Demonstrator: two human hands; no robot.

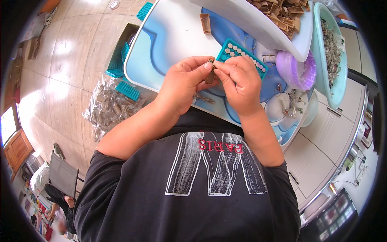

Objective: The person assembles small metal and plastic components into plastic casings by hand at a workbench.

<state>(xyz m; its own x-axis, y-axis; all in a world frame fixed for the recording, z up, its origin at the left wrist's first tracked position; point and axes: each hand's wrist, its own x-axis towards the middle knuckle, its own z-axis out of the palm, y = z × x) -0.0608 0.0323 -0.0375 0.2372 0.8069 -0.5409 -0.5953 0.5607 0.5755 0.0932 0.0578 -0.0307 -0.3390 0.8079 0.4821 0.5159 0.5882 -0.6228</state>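
Observation:
My left hand (183, 78) grips a small brown plastic casing (209, 77) over the table, its open side facing up. Close against it, my right hand (244, 86) pinches at the casing's upper end; what sits between those fingertips is too small to make out. Just beyond my right hand stands a teal tray (223, 53) with rows of round whitish pieces. A second brown casing (205, 23) lies alone farther up the blue and white table (171, 24). Some small parts (204, 99) rest below my hands.
A white bin (246, 24) heaped with brown casings (282, 16) stands far right, near a purple bowl (284, 70) and a mint basin (316, 36) of small parts. Left of the table, a filled plastic bag (111, 107) and a box (115, 60) sit on the floor. A person (66, 203) sits lower left.

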